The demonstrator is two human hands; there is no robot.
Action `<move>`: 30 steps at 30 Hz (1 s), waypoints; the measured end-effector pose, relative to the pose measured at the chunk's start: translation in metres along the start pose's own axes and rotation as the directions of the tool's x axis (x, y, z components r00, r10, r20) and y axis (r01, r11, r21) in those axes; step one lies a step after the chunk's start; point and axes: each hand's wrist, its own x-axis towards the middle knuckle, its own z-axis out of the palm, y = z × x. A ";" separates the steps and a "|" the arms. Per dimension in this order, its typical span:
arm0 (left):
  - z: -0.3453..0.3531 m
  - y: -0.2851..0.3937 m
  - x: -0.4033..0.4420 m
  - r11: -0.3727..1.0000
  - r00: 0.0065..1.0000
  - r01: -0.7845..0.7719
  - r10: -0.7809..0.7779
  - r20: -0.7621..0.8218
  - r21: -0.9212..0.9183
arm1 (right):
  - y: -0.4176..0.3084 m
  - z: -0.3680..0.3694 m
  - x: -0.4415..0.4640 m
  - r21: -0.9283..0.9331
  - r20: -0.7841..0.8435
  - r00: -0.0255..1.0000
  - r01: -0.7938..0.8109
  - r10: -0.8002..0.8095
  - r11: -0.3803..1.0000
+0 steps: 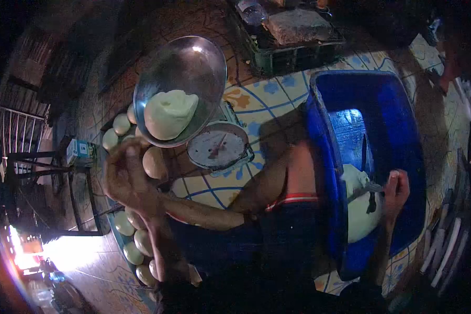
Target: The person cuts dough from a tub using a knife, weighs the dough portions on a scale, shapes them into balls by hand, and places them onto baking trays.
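My left hand (124, 172) is bent over a row of pale dough balls (121, 124), close to the metal pan's rim. Its fingers are dim, so I cannot tell what they hold. A rounded, darker ball (154, 162) lies beside them. In the pan (209, 63) sits a pale lump of dough (171, 115). Just below the pan shows a scale's round dial (214, 144) with a reddish mark. Over the blue tub (327, 152), my right hand (396, 192) is closed, and something greyish shows at its fingertips. Beneath it lies a large mass of dough (362, 222).
A dark crate (298, 55) with a stone-like block (301, 26) stands at the back. My bare leg (303, 172) lies between the scale and the tub. Patterned tiles (269, 97) cover the floor. A small box (81, 150) is at the left, and bright light comes from the lower left.
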 end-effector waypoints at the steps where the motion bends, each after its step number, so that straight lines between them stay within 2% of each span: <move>1: 0.005 0.012 -0.015 1.000 0.999 0.003 -0.003 0.040 0.002 | -0.018 -0.002 0.001 0.058 -0.033 0.999 -0.037 0.039 0.998; 2: 0.011 0.021 -0.034 0.994 0.987 -0.016 0.033 0.160 -0.109 | -0.034 -0.004 0.002 0.087 -0.068 0.998 -0.002 0.007 0.996; 3: 0.022 0.032 -0.054 0.972 0.959 -0.012 0.078 0.272 -0.234 | -0.044 -0.005 0.001 0.085 -0.069 0.997 -0.034 0.040 0.996; 4: 0.040 0.045 -0.077 0.922 0.875 -0.052 0.227 0.427 -0.383 | -0.053 -0.005 0.000 0.078 -0.071 0.995 -0.062 0.067 0.995; 5: 0.058 0.061 -0.102 0.844 0.754 -0.065 0.391 0.527 -0.533 | -0.063 -0.007 -0.002 0.070 -0.073 0.993 -0.088 0.093 0.994; 6: 0.075 0.086 -0.114 0.840 0.542 -0.106 0.497 0.678 -0.531 | -0.079 -0.006 -0.003 0.090 -0.023 0.987 -0.157 0.160 0.983; 7: 0.100 0.099 -0.142 0.783 0.477 -0.026 0.555 0.681 -0.621 | -0.093 -0.004 -0.006 0.116 0.030 0.974 -0.225 0.223 0.967; 8: 0.123 0.119 -0.167 0.749 0.491 0.082 0.544 0.680 -0.658 | -0.108 -0.004 -0.010 0.288 0.141 0.947 -0.320 0.290 0.903; 9: 0.143 0.133 -0.194 0.697 0.441 0.231 0.546 0.712 -0.678 | -0.123 -0.008 -0.010 0.442 0.270 0.907 -0.416 0.324 0.795; 10: 0.162 0.147 -0.221 0.638 0.389 0.379 0.546 0.741 -0.670 | -0.138 -0.017 -0.010 0.442 0.379 0.877 -0.452 0.295 0.775; 11: 0.175 0.154 -0.241 0.563 0.270 0.557 0.573 0.774 -0.611 | -0.143 -0.024 -0.010 0.455 0.295 0.940 -0.297 0.173 0.840; 12: 0.178 0.163 -0.246 0.587 0.096 0.648 0.568 0.817 -0.485 | -0.146 -0.027 -0.005 0.462 0.234 0.972 -0.134 0.025 0.877; 13: 0.175 0.163 -0.248 0.622 -0.069 0.704 0.541 0.838 -0.344 | -0.149 -0.023 0.004 0.472 0.237 0.970 -0.071 -0.049 0.879; 14: 0.157 0.158 -0.237 0.602 0.118 0.647 0.528 0.841 -0.468 | -0.153 -0.021 0.011 0.484 0.238 0.963 -0.008 -0.123 0.875; 15: 0.134 0.151 -0.223 0.598 0.295 0.558 0.505 0.811 -0.576 | -0.164 -0.018 0.017 0.483 0.290 0.951 -0.051 -0.105 0.874; 17: 0.099 0.117 -0.194 0.586 0.578 0.431 0.404 0.709 -0.686 | -0.181 0.017 0.031 0.412 0.446 0.887 -0.085 -0.119 0.907; 18: 0.082 0.090 -0.175 0.704 0.695 0.320 0.281 0.662 -0.635 | -0.190 0.042 0.029 0.345 0.535 0.832 -0.061 -0.143 0.936; 19: 0.068 0.072 -0.164 0.742 0.818 0.370 0.026 0.575 -0.559 | -0.199 0.061 0.023 0.276 0.610 0.777 -0.028 -0.153 0.961; 20: 0.053 0.054 -0.153 0.738 0.869 0.450 -0.232 0.437 -0.503 | -0.207 0.087 0.024 0.353 0.706 0.662 -0.020 -0.252 0.935; 21: 0.042 0.034 -0.117 0.791 0.958 0.280 -0.263 0.111 -0.543 | -0.219 0.129 0.022 0.414 0.710 0.623 0.007 -0.328 0.910; 22: 0.026 0.014 -0.093 0.881 0.932 0.318 -0.357 -0.053 -0.350 | -0.232 0.167 0.021 0.418 0.739 0.573 0.022 -0.354 0.908; 24: 0.020 -0.040 -0.064 0.648 0.744 0.445 -0.652 -0.147 -0.618 | -0.252 0.255 0.029 0.399 0.800 0.448 0.100 -0.399 0.912; 25: 0.023 -0.067 -0.052 0.523 0.709 0.483 -0.704 -0.037 -0.702 | -0.258 0.298 0.025 0.357 0.746 0.452 0.348 -0.489 0.867; 27: 0.021 -0.087 -0.024 0.271 0.605 0.585 -0.773 0.188 -0.764 | -0.263 0.360 -0.003 0.220 0.622 0.396 0.740 -0.676 0.635; 28: 0.023 -0.087 -0.010 0.157 0.534 0.645 -0.793 0.294 -0.748 | -0.257 0.377 -0.025 0.136 0.553 0.333 0.869 -0.764 0.476; 29: 0.031 -0.098 -0.003 0.116 0.532 0.615 -0.791 0.302 -0.780 | -0.252 0.390 -0.037 0.025 0.489 0.249 0.954 -0.836 0.298; 30: 0.046 -0.117 0.001 0.064 0.527 0.583 -0.789 0.317 -0.810 | -0.250 0.404 -0.039 0.069 0.521 0.299 0.919 -0.800 0.388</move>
